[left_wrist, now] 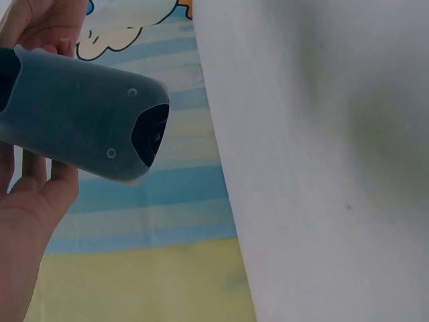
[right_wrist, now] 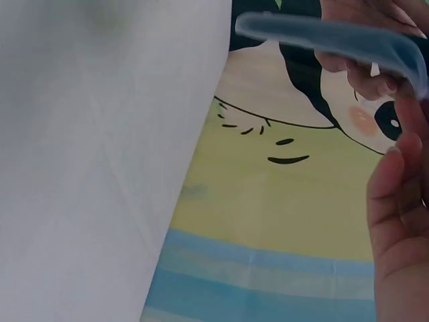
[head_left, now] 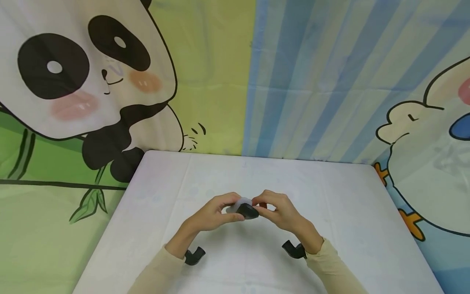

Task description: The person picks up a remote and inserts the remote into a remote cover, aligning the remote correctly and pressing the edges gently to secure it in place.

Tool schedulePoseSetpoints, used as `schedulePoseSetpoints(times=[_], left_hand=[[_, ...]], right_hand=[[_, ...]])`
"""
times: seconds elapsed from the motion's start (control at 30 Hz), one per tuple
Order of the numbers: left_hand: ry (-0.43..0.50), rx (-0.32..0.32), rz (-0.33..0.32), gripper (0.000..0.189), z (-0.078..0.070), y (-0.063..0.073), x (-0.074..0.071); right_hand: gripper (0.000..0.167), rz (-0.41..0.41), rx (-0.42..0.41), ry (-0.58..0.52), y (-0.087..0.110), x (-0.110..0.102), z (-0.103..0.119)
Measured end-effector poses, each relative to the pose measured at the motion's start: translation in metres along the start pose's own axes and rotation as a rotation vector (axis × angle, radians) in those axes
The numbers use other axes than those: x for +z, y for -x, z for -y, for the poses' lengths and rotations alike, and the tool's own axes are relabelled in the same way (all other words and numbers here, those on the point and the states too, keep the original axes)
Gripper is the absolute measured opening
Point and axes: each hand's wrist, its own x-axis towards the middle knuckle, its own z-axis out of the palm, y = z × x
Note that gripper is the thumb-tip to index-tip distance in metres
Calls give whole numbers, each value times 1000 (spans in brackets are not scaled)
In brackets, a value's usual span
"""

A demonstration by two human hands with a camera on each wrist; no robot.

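Above the table, both hands hold a dark, rounded device [head_left: 248, 211] in a translucent sleeve-like cover [left_wrist: 80, 111]; its exact kind is unclear. My left hand [head_left: 214, 212] grips it from the left, fingers behind and thumb along the near edge. With thumb and fingertips, my right hand [head_left: 279, 208] pinches the cover at its right edge. A dark cutout and small round marks show on the cover in the left wrist view. From the right wrist, the cover [right_wrist: 322, 37] appears edge-on, with curled right fingers [right_wrist: 389, 181] at its end.
A white-covered table [head_left: 205, 175] lies under the hands. Black curved pieces [head_left: 195, 256] sit at both wrists. Behind the table hangs a cloth printed with a panda [head_left: 110, 73] and blue stripes [head_left: 312, 81].
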Motion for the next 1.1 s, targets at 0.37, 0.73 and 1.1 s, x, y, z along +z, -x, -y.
schedulePoseSetpoints(times=[0.37, 0.73, 1.1], left_hand=[[-68, -34, 92, 22, -5, 1, -6], [-98, -9, 59, 15, 2, 4, -8], [-115, -103, -7, 26, 2, 4, -4]], right_hand=[[14, 124, 24, 61, 4, 2, 2], [9, 218, -13, 305, -3, 3, 8], [26, -36, 197, -110, 15, 9, 8]])
